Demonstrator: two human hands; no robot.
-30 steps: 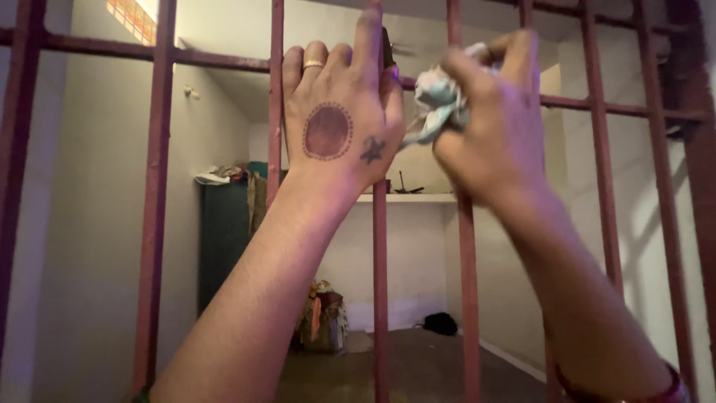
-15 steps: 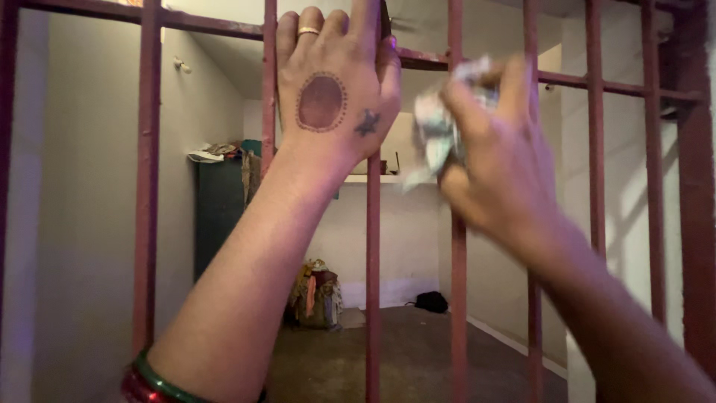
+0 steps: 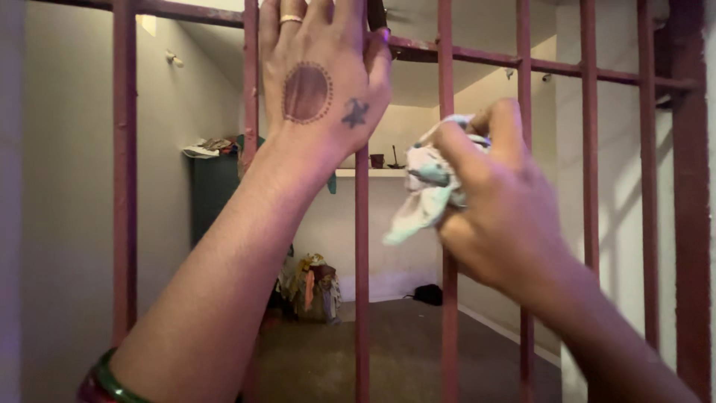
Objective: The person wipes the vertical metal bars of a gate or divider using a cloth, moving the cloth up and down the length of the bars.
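Observation:
A grille of dark red iron bars (image 3: 362,261) fills the view. My left hand (image 3: 324,78) rests high on it, fingers around the vertical bar near the upper cross rail (image 3: 477,56); it bears a ring and dark round and star marks. My right hand (image 3: 496,205) is shut on a crumpled white and pale green cloth (image 3: 425,198), pressed against the vertical bar (image 3: 449,313) just right of centre, about mid-height. Green and red bangles (image 3: 101,380) sit on my left wrist.
Behind the bars lies a dim room with pale walls, a dark green cabinet (image 3: 212,198) at the left, a white shelf (image 3: 373,172), a heap of coloured cloth (image 3: 309,287) on the floor and a small black object (image 3: 428,294) by the far wall.
My right hand has slid the cloth down the bar from the cross rail to mid-height. My left hand keeps its hold; the view has shifted a little.

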